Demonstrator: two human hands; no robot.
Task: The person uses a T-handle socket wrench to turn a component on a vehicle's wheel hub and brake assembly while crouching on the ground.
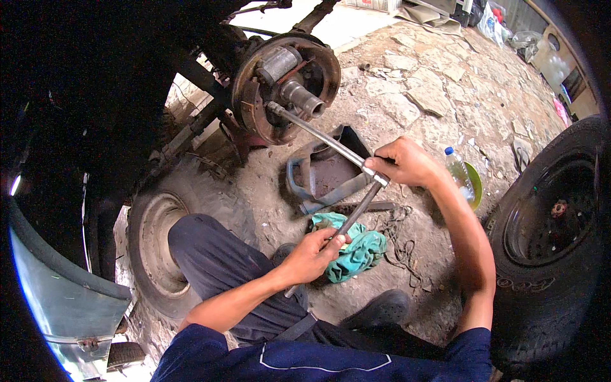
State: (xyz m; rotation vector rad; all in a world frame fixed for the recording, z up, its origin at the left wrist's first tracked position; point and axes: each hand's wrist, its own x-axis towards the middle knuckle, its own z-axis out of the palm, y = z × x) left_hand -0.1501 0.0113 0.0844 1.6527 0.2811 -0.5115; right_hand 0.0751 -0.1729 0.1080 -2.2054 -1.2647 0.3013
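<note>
A long metal extension bar point(326, 138) slants from my hands up to the exposed brake assembly point(247, 102), its socket end point(273, 107) against the plate beside the protruding axle spindle point(304, 100). The near end joins a bar handle point(363, 209) that crosses it at an angle. Wrapped round this handle, lower down, is my left hand point(312, 256). My right hand point(404, 162) is closed over the joint where the extension bar meets the handle. Part of the handle is hidden behind my left hand and its tip shows below.
Below the brake assembly lies a cut-open container point(299, 181). A green cloth point(366, 254) is on the ground before me. One tyre point(143, 245) lies by my left knee; a wheel point(509, 254) stands at right, near a plastic bottle point(456, 167) and a green bowl point(475, 184).
</note>
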